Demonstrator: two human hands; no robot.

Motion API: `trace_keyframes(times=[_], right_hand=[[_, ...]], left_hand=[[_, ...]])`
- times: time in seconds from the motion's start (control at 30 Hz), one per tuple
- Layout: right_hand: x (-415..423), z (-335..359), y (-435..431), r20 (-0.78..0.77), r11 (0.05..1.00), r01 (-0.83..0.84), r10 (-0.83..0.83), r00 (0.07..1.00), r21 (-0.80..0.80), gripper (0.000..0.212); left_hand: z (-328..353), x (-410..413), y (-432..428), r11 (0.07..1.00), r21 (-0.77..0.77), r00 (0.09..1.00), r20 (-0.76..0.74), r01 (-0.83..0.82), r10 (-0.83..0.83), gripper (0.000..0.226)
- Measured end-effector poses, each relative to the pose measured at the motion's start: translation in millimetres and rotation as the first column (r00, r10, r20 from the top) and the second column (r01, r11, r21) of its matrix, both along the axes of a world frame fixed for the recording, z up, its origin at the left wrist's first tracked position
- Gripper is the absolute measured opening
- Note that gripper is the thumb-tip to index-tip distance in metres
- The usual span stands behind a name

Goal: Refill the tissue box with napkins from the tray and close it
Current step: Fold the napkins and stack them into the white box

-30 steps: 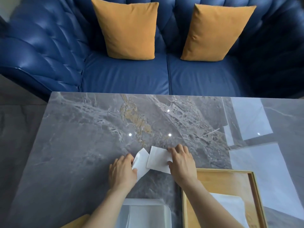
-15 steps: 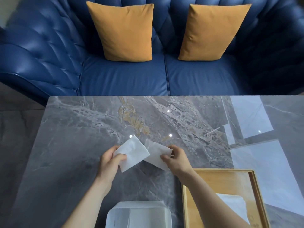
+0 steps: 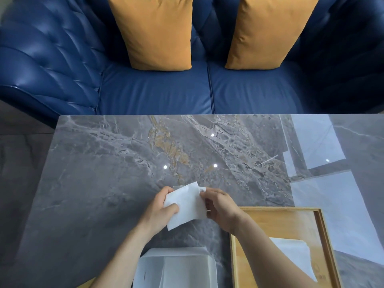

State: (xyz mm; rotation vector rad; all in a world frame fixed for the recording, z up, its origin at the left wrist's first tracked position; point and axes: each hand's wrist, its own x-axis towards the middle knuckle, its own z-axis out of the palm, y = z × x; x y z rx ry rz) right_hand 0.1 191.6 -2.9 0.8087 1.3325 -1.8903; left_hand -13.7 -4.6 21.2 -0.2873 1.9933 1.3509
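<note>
A white napkin (image 3: pixel 186 204) is folded over above the marble table, pinched between both hands. My left hand (image 3: pixel 161 212) grips its left edge with thumb on top. Its right edge is held by my right hand (image 3: pixel 221 206). Below them, at the near edge, sits the translucent white tissue box (image 3: pixel 176 267), its top open with white paper visible inside. To the right lies the wooden tray (image 3: pixel 321 229) holding more white napkins (image 3: pixel 295 254), partly hidden by my right forearm.
The grey marble table (image 3: pixel 104 173) stretches away to a blue leather sofa (image 3: pixel 155 94) with two orange cushions (image 3: pixel 158 32). A yellowish wooden piece (image 3: pixel 88 284) peeks in at the bottom edge left of the box.
The napkin was spread open between both hands; the left hand has swung its half over to the right, so the napkin is now folded together and the hands are closer.
</note>
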Motion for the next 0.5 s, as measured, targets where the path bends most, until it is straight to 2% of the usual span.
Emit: trace_keyframes(times=[0.13,0.23,0.37,0.5], right_hand=[[4,-3,-6,0.077,0.996,0.065,-0.06,0.995,-0.061,0.037],[6,-2,-5,0.076,0.996,0.06,-0.055,0.996,-0.065,0.032],[8,3,-3,0.066,0.997,0.032,-0.028,0.997,-0.063,0.049],[12,8,-1,0.04,0.998,-0.008,0.01,0.999,-0.064,0.052]], left_hand=[[-2,1,2,0.999,-0.022,0.998,-0.035,0.048,-0.048,0.015],[-1,1,1,0.999,-0.023,0.998,-0.042,0.048,-0.049,0.014],[0,0,-2,0.989,-0.1,0.989,-0.09,0.111,-0.12,0.015],[4,-1,2,0.978,-0.154,0.979,-0.126,0.138,-0.158,0.013]])
